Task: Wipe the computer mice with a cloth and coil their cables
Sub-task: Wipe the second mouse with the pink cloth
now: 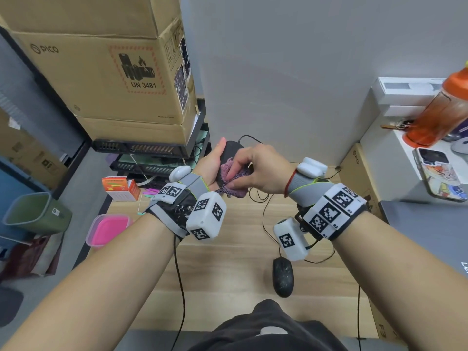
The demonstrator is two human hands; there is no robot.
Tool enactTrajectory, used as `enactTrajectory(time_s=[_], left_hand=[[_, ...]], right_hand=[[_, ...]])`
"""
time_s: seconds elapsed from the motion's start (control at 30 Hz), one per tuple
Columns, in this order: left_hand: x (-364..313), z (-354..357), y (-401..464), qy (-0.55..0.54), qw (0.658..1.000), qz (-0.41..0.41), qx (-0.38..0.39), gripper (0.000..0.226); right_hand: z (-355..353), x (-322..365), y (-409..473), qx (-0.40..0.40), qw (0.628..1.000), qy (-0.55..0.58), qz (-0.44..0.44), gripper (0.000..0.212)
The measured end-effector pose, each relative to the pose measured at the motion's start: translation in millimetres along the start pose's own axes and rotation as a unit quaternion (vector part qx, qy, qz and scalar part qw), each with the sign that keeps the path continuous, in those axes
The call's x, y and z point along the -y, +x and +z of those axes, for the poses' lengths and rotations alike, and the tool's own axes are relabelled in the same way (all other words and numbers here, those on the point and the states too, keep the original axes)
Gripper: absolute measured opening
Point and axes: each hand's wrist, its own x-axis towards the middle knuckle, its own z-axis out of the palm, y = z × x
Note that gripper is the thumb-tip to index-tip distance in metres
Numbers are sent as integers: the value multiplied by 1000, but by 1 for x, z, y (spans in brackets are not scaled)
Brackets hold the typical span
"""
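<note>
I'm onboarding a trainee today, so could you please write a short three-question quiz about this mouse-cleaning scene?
1. True or false: the left hand holds the black mouse being wiped.
2. Which hand presses the purple cloth on it? A) left B) right C) neither
3. Where is the second mouse?

Key
1. True.
2. B, the right hand.
3. It lies on the wooden table, close to the person, its cable uncoiled.

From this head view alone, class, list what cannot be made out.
- Held mouse: mostly hidden by left hand, right hand and cloth.
- Its cable's end: lost behind the hands.
- Second mouse's cable: top hidden by wrist tracker.
- Bottle: cut by right edge.
</note>
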Motion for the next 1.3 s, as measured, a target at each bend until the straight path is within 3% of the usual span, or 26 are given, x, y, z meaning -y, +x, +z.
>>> enactTrajectory(time_s=[0.17,0.33,0.53,0.7,0.83,0.97,1.3], left_hand=[[2,10,0,-11,999,47,1,61],[-1,1,7,2,996,58,-61,50],[0,1,10,-14,991,94,-97,55],[1,0,9,4,989,101,-104,58],[4,6,7,-18,992,103,-76,65],[1,1,9,0,988,103,-112,52],[-4,1,11,25,979,125,-158,56]], right_hand=[[-13,-9,1,-55,997,-13,48,18],[-2,4,1,-20,999,-30,-2,17],[-9,1,1,-39,999,-24,29,15],[-5,3,0,-27,999,-21,21,13],[-10,-2,2,-69,996,3,50,12],[-6,3,-1,-34,999,-8,24,14],[-5,0,2,-64,997,-22,25,11]])
